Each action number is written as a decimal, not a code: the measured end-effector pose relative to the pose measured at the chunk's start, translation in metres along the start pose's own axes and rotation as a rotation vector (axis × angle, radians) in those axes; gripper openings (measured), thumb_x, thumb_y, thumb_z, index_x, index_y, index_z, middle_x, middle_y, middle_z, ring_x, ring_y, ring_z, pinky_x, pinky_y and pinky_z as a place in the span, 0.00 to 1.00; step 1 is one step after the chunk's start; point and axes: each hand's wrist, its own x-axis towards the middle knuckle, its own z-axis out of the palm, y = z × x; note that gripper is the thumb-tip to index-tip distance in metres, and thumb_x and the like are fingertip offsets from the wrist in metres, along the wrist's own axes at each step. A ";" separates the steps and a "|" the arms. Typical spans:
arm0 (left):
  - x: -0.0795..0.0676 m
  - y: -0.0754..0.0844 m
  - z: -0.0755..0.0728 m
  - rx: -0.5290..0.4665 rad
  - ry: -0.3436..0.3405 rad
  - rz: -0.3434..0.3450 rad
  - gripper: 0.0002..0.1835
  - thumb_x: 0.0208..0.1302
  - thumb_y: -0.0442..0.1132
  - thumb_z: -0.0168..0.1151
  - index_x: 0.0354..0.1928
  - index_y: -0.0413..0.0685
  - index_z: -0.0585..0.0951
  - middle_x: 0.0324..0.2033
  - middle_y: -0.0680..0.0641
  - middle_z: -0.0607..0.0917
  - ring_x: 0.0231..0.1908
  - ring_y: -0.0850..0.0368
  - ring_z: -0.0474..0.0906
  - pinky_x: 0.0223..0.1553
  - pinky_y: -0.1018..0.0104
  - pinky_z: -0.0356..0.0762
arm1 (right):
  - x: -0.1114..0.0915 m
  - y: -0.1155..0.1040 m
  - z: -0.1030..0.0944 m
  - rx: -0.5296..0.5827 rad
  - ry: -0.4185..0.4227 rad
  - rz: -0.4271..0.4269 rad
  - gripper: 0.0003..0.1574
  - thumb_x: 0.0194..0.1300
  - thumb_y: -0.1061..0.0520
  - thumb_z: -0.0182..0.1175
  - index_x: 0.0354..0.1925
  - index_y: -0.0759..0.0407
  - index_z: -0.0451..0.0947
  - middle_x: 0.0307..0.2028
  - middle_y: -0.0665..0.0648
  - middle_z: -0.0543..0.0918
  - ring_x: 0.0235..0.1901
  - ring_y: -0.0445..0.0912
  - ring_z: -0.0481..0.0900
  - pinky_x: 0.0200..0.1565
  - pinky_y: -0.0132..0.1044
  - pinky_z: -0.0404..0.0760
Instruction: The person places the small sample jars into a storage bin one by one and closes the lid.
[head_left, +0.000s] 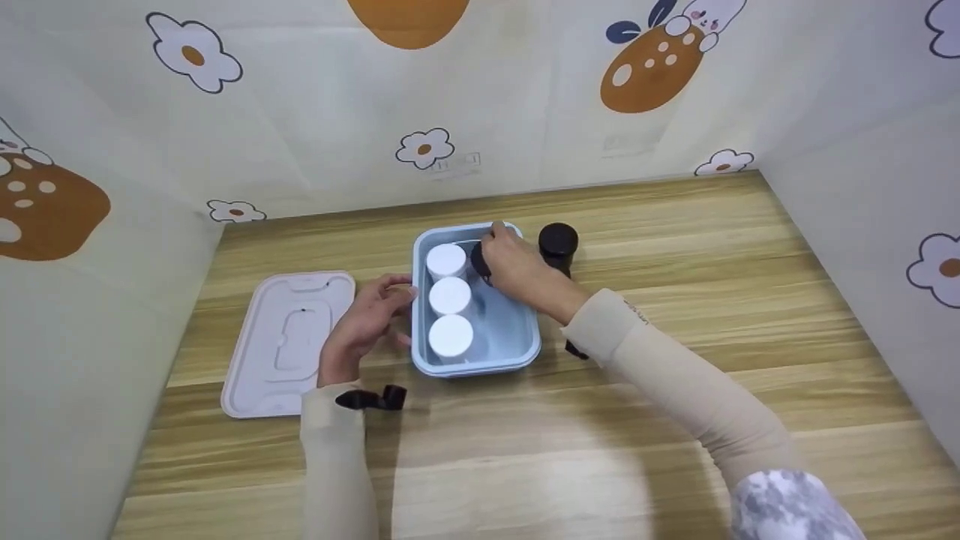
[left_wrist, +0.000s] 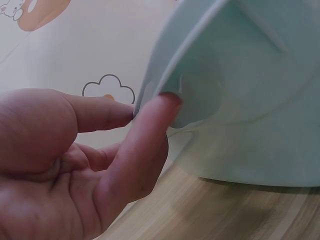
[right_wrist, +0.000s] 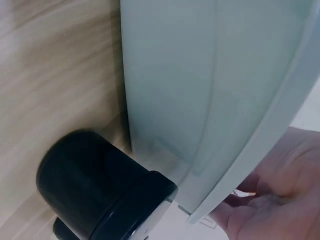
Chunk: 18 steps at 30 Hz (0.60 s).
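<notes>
Wooden tabletop (head_left: 712, 300) bears blue tub (head_left: 510, 341), hands (head_left: 517, 268) at it.

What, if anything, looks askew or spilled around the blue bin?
Nothing stands out: the white containers stand upright in the blue bin, the pale lid lies flat to its left, and no spill shows. The right hand partly hides a black container.

The box (head_left: 501, 326) is light blue, the three cylinders (head_left: 451, 296) are white, and the jars (head_left: 559, 240) are black. The lid (head_left: 253, 352) is pinkish white, the surface (head_left: 555, 457) has yellow-brown wood grain, and the cream wall covering (head_left: 525, 112) carries orange-centred white flowers (head_left: 425, 148).
</notes>
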 end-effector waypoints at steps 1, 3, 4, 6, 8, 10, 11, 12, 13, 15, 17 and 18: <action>0.000 0.000 0.000 0.002 0.000 -0.001 0.24 0.77 0.40 0.51 0.69 0.37 0.65 0.51 0.36 0.83 0.46 0.52 0.85 0.22 0.66 0.86 | 0.000 0.000 0.000 -0.014 0.011 -0.004 0.28 0.65 0.63 0.62 0.60 0.76 0.71 0.58 0.73 0.73 0.57 0.61 0.77 0.54 0.48 0.87; 0.000 0.001 0.000 0.000 0.003 -0.004 0.24 0.77 0.40 0.51 0.69 0.37 0.65 0.50 0.37 0.83 0.45 0.53 0.85 0.21 0.66 0.86 | -0.001 0.000 0.000 -0.018 0.029 -0.005 0.26 0.66 0.65 0.61 0.59 0.76 0.71 0.58 0.73 0.73 0.57 0.62 0.76 0.53 0.49 0.87; 0.000 0.001 0.000 -0.001 0.003 -0.005 0.24 0.77 0.40 0.51 0.69 0.37 0.65 0.50 0.37 0.84 0.45 0.53 0.84 0.21 0.66 0.86 | -0.001 0.000 0.001 -0.010 0.028 -0.003 0.26 0.66 0.65 0.60 0.60 0.75 0.71 0.59 0.73 0.72 0.58 0.62 0.76 0.53 0.49 0.87; 0.000 0.001 0.000 -0.002 0.006 -0.005 0.24 0.77 0.40 0.51 0.69 0.37 0.65 0.49 0.38 0.84 0.45 0.53 0.84 0.21 0.66 0.86 | -0.001 0.001 0.000 0.023 0.017 0.003 0.27 0.66 0.67 0.59 0.62 0.74 0.69 0.61 0.73 0.70 0.60 0.62 0.74 0.54 0.48 0.86; 0.000 0.001 0.000 -0.001 0.007 -0.003 0.24 0.76 0.39 0.51 0.69 0.37 0.65 0.48 0.39 0.84 0.45 0.54 0.84 0.21 0.66 0.86 | -0.002 0.002 -0.001 0.066 0.002 0.012 0.30 0.66 0.67 0.60 0.65 0.73 0.67 0.65 0.74 0.68 0.63 0.61 0.72 0.57 0.47 0.85; 0.000 0.000 0.000 -0.003 0.007 -0.001 0.24 0.77 0.39 0.51 0.68 0.37 0.65 0.47 0.41 0.84 0.44 0.54 0.84 0.20 0.66 0.85 | -0.002 0.003 -0.003 0.119 -0.018 0.019 0.34 0.65 0.66 0.62 0.67 0.71 0.66 0.66 0.73 0.66 0.64 0.60 0.71 0.60 0.47 0.83; 0.000 0.000 0.000 -0.002 0.006 0.000 0.24 0.77 0.39 0.51 0.68 0.37 0.65 0.47 0.41 0.84 0.44 0.55 0.85 0.20 0.67 0.85 | -0.003 0.004 -0.004 0.149 -0.023 0.018 0.35 0.65 0.64 0.64 0.67 0.70 0.66 0.67 0.72 0.66 0.64 0.59 0.71 0.61 0.47 0.82; 0.001 0.000 0.000 -0.002 0.007 0.000 0.23 0.77 0.39 0.51 0.68 0.37 0.65 0.47 0.42 0.84 0.44 0.55 0.85 0.20 0.67 0.85 | -0.003 0.005 -0.006 0.181 -0.028 0.015 0.36 0.64 0.63 0.65 0.68 0.69 0.66 0.66 0.72 0.67 0.64 0.59 0.71 0.62 0.47 0.82; 0.001 0.000 0.000 -0.004 0.006 0.001 0.23 0.77 0.39 0.51 0.68 0.37 0.65 0.47 0.42 0.83 0.44 0.55 0.85 0.20 0.68 0.85 | -0.005 0.006 -0.007 0.212 -0.029 0.008 0.37 0.64 0.61 0.66 0.68 0.68 0.67 0.66 0.71 0.67 0.63 0.58 0.72 0.63 0.47 0.81; 0.001 -0.001 0.000 -0.002 0.006 0.002 0.23 0.77 0.39 0.50 0.68 0.37 0.64 0.47 0.42 0.83 0.43 0.56 0.85 0.20 0.68 0.85 | -0.008 0.009 -0.011 0.276 -0.024 -0.014 0.37 0.64 0.59 0.68 0.68 0.67 0.68 0.64 0.68 0.70 0.61 0.57 0.73 0.64 0.47 0.79; 0.001 -0.001 0.001 0.002 0.004 0.005 0.23 0.77 0.39 0.50 0.68 0.36 0.64 0.47 0.42 0.83 0.43 0.56 0.85 0.20 0.69 0.84 | -0.013 0.011 -0.015 0.337 -0.003 -0.045 0.37 0.64 0.58 0.68 0.67 0.66 0.69 0.62 0.67 0.72 0.60 0.56 0.74 0.65 0.48 0.78; 0.001 -0.001 0.001 0.003 0.004 0.008 0.23 0.77 0.39 0.50 0.68 0.36 0.64 0.47 0.42 0.83 0.43 0.56 0.85 0.20 0.69 0.84 | -0.016 0.013 -0.016 0.366 0.011 -0.059 0.36 0.64 0.58 0.68 0.67 0.65 0.70 0.62 0.66 0.73 0.60 0.57 0.75 0.65 0.49 0.77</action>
